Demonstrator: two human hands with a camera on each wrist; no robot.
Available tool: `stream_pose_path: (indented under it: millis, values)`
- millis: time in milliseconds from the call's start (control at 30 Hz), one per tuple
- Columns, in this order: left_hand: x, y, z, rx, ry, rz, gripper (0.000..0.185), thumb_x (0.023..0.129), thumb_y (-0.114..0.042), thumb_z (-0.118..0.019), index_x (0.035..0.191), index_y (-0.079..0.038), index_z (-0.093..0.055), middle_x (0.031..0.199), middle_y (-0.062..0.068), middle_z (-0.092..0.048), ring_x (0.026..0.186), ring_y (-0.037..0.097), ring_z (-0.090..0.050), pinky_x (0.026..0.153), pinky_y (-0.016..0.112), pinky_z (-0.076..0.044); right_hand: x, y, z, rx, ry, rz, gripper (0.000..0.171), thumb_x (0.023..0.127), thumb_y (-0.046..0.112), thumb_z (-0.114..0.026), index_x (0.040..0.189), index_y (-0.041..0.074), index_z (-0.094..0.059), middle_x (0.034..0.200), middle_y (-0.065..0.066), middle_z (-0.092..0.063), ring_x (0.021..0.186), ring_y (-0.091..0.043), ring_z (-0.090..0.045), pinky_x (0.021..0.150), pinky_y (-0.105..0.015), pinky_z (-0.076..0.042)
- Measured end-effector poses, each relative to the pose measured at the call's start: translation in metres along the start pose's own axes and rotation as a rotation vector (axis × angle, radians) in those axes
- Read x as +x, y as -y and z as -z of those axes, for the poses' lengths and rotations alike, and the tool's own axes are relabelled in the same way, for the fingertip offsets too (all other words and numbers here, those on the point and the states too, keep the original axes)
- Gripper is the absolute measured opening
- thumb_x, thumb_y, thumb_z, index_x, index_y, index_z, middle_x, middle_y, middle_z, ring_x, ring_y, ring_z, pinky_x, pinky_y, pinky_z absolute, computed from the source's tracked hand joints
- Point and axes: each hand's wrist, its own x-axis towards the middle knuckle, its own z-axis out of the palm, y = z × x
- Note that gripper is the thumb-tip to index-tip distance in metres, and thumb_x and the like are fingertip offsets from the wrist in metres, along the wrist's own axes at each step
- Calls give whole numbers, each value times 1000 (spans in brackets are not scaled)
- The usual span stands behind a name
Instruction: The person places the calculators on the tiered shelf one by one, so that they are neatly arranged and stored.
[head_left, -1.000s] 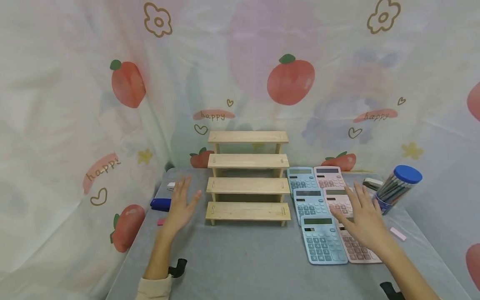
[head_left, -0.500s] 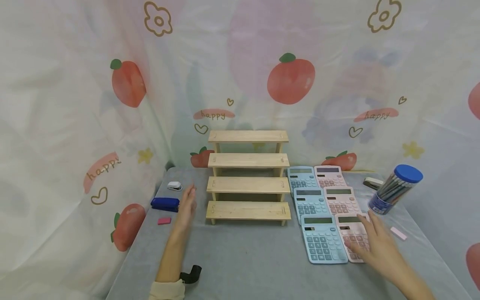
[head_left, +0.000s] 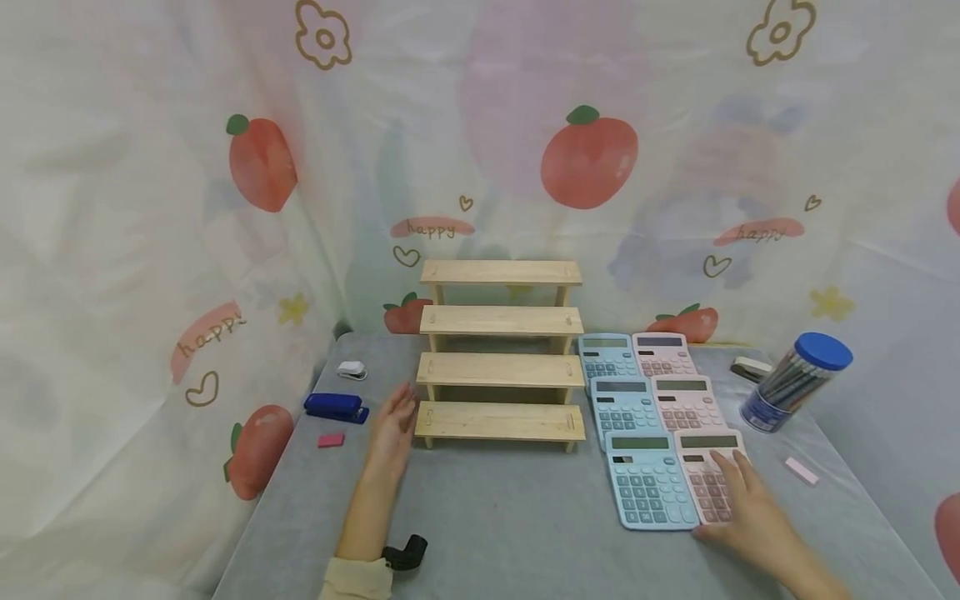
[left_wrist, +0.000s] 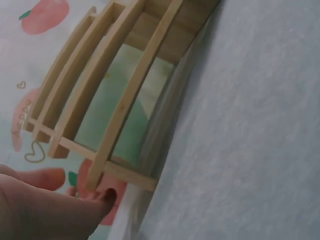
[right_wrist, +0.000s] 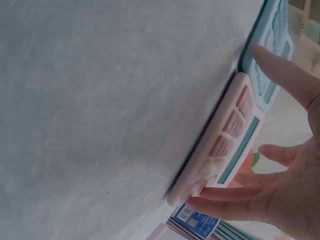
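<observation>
My left hand (head_left: pixel 394 427) is beside the left end of the wooden four-step shelf (head_left: pixel 500 422), its fingers loosely extended near the bottom steps. In the left wrist view the fingertips come close to the shelf's end (left_wrist: pixel 95 175); whether they touch is unclear. Over the front pink calculator (head_left: pixel 708 483) my right hand (head_left: pixel 753 521) spreads its fingers. Its thumb is by the lower edge, near the front blue calculator (head_left: pixel 652 492), and in the right wrist view the other fingers (right_wrist: pixel 225 205) lie at the pink one's far side. Nothing is gripped.
More blue (head_left: pixel 621 404) and pink calculators (head_left: pixel 686 400) lie in rows behind. A blue-lidded pencil tub (head_left: pixel 795 383), a dark stapler (head_left: pixel 750 368) and a pale pink eraser (head_left: pixel 802 471) are at right. A white stapler (head_left: pixel 352 370), blue stapler (head_left: pixel 335 407) and pink eraser (head_left: pixel 331 440) sit at left.
My left hand has moved right, from beside the blue stapler to the shelf's left end. My right hand has come down and nearer, onto the front pink calculator.
</observation>
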Motion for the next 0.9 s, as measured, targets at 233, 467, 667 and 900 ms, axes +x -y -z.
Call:
stream_pose_path:
  millis: [233,467,667,900]
  values:
    - [1,15,1,-85,-14,-41,71,94,26,-34,161,7,-22,166,31,-22,157,39,-21,128,45,-16,5,-10,-6,-21,-4,-26,146,44,40,-104,156,-6,-23,150,-54,-15,127,-74,-29,97,-83,-33]
    - [-1,22,-2,-96,-51,-72,67,93,27,-34,158,12,-27,163,33,-29,155,39,-27,126,45,-22,2,-23,-5,-9,-35,-11,152,43,47,-104,158,-6,-20,150,-50,-19,118,-74,-40,91,-82,-40]
    - [-3,21,-3,-93,-99,-72,67,93,27,-37,157,9,-33,162,30,-35,153,36,-32,125,45,-26,0,-20,-8,-13,-90,48,144,48,35,-103,161,-1,-21,148,-49,-26,121,-72,-40,90,-84,-38]
    - [-4,22,-2,-58,-124,-71,64,96,23,-42,157,4,-39,160,25,-42,151,32,-38,124,44,-30,2,-16,-11,7,-169,45,137,47,22,-99,161,0,-25,148,-47,-28,117,-73,-41,88,-84,-38]
